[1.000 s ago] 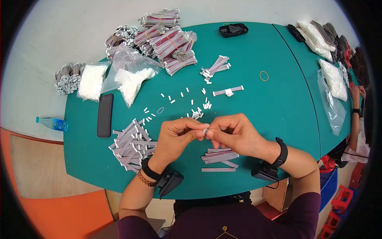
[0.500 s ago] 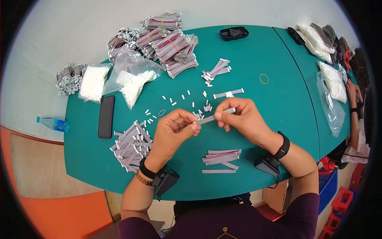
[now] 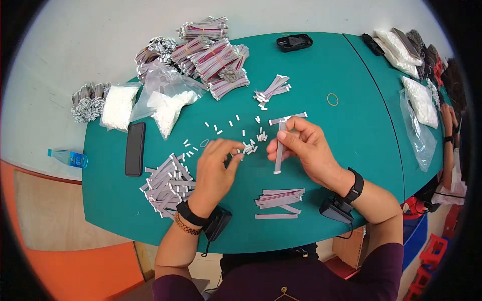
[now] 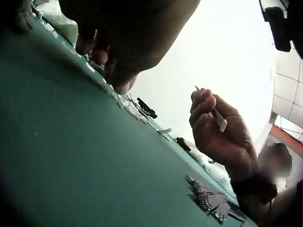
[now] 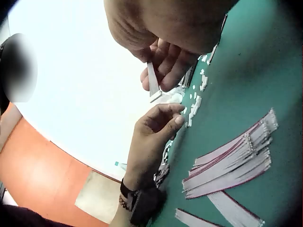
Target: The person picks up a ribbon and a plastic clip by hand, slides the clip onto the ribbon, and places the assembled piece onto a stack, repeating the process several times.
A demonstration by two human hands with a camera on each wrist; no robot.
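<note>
A short grey ribbon cable (image 3: 278,163) with white connectors at its ends is pinched between the thumb and fingers of my right hand (image 3: 307,149). In the right wrist view the cable (image 5: 152,80) points down from those fingers, a white connector at its lower end. My left hand (image 3: 215,168) is apart from it, thumb and fingers loosely bent with a gap between them and nothing visible in it. Just beyond its fingertips lie loose white connectors (image 3: 249,147). Grey cables in a stack (image 3: 281,197) lie in front of my right hand.
A heap of ribbon cables (image 3: 165,185) lies at the left, beside a phone (image 3: 134,149). Bags of white connectors (image 3: 119,108) and bundled cables (image 3: 216,57) stand at the back. One cable (image 3: 296,116) and a small pile (image 3: 272,91) lie beyond my right hand.
Both hands were together on a small piece, then drew apart with the cable stretched between them. The left hand has let go and moved left; the right has turned the cable nearly upright in view.
</note>
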